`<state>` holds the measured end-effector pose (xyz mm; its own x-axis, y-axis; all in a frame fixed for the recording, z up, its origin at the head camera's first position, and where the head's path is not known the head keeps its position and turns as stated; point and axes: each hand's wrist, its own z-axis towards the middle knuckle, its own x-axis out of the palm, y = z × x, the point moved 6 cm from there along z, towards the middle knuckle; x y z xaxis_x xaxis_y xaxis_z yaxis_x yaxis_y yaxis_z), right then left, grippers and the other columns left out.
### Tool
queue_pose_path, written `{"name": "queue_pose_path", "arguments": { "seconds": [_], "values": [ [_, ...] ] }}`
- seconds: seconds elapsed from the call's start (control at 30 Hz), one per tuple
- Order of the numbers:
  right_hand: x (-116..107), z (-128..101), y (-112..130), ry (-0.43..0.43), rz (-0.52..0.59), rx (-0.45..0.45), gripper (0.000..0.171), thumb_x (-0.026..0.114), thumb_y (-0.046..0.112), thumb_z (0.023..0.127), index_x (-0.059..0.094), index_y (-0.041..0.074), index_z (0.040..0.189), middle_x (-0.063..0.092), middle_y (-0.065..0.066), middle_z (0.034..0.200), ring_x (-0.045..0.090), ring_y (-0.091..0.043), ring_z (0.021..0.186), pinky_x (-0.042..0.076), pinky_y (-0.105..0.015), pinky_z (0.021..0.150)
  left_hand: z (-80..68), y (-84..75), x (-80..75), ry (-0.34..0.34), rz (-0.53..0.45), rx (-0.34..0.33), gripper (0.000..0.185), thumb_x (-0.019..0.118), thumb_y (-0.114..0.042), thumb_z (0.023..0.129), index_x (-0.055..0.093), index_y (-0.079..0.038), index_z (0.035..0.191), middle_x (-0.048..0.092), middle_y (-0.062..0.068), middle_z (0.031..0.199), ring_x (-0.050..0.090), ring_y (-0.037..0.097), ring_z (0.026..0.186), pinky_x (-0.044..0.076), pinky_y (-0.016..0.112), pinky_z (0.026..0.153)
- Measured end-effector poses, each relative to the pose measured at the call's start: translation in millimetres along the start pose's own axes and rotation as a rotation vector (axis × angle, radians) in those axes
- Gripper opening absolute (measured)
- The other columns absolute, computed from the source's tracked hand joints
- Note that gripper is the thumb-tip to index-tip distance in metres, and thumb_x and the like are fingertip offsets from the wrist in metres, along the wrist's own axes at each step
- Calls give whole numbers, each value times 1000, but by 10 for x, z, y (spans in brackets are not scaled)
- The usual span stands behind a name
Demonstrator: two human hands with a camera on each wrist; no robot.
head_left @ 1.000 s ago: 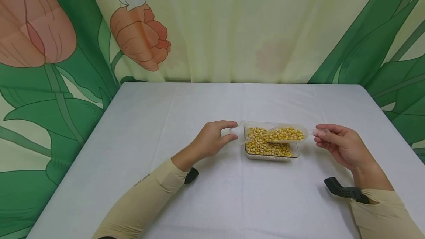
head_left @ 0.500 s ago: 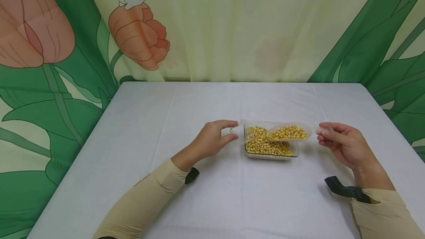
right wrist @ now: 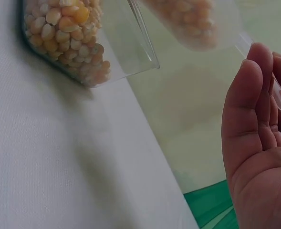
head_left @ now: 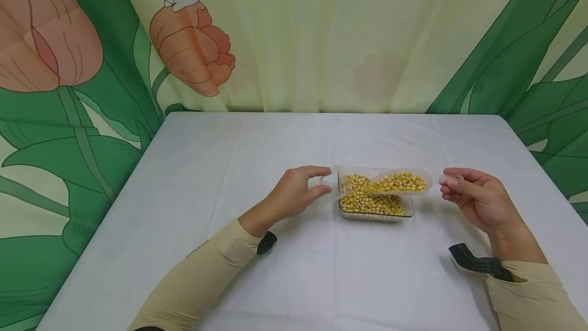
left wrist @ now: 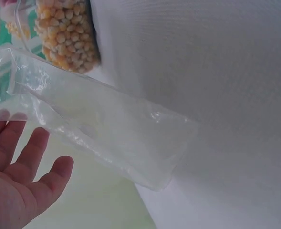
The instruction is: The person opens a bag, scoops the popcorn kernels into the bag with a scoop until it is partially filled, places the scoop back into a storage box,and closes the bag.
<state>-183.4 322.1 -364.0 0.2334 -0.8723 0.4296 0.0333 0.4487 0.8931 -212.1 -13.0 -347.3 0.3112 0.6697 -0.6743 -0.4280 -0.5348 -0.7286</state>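
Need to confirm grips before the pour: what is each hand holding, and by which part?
Right hand pinches the handle end of the clear scoop loaded with corn kernels. Left hand pinches the clear plastic bag at its open mouth.

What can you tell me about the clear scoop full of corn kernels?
The scoop is clear plastic, its bowl heaped with yellow corn kernels. It is held roughly level above the clear tray of kernels. The right hand pinches its thin handle. Its open end points at the clear bag.
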Motion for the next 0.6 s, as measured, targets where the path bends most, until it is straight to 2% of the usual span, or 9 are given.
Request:
{"name": "queue_pose_path", "arguments": {
  "seconds": [0.27, 0.43, 0.6],
  "values": [
    [107, 3, 3, -5, 25, -19, 33, 42, -12, 102, 72, -5, 112, 75, -14, 99, 73, -20, 84, 58, -29, 77, 9, -16, 13, 0, 7, 6, 40, 71, -19, 96, 65, -3, 131, 64, 6, 133, 55, 21, 128, 42, 34, 107],
    [210, 39, -2, -2, 0, -33, 33, 42, -12, 102, 73, -3, 111, 75, -12, 97, 73, -19, 83, 58, -28, 77, 12, -24, 19, -7, 12, 17, 39, 72, -19, 95, 66, -4, 130, 65, 6, 132, 56, 21, 127, 43, 33, 106],
    [309, 84, -29, 27, -4, -48, 33, 42, -13, 102, 72, -4, 111, 74, -13, 97, 73, -19, 84, 58, -28, 77, 24, -43, 26, -15, 6, 21, 39, 73, -19, 94, 67, -3, 128, 66, 7, 130, 58, 21, 125, 43, 32, 106]
  ]
}}
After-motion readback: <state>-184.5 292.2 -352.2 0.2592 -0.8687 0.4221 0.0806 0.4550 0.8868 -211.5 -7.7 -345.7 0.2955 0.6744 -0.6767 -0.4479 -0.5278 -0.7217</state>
